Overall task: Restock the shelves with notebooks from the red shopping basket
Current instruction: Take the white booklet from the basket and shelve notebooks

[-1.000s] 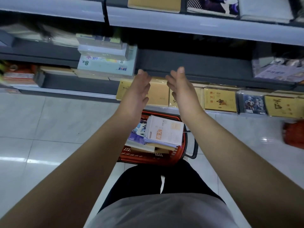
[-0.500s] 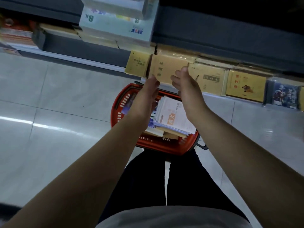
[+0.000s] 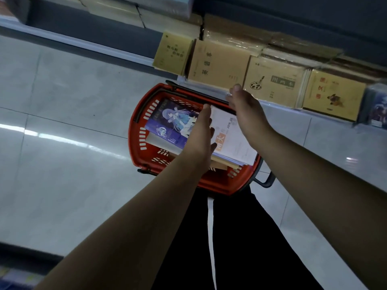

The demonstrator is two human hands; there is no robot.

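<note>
My left hand [image 3: 201, 130] is over the red basket [image 3: 138, 143], fingers straight and together, palm turned toward the white notebook [image 3: 232, 139] at the top of the pile; it holds nothing, and I cannot tell whether it touches the cover. My right hand [image 3: 245, 105] is at the far right of the pile, fingers relaxed and spread, empty, above the far edge of that notebook and the black handle [image 3: 188, 88] on the rim. The two hands bracket the white notebook, so I judge this to be the pick-up step: fetching the next notebooks to shelve.

To the left in the basket lies a purple notebook [image 3: 167, 126] with a cartoon figure, on further books. The basket sits on the tiled floor [image 3: 62, 101], just near the bottom shelf [image 3: 314, 120], where brown notebooks [image 3: 217, 63] stand in a row.

Next I need to close both hands on the sides of the white notebook and lift it level, so the stack beneath does not slide.
</note>
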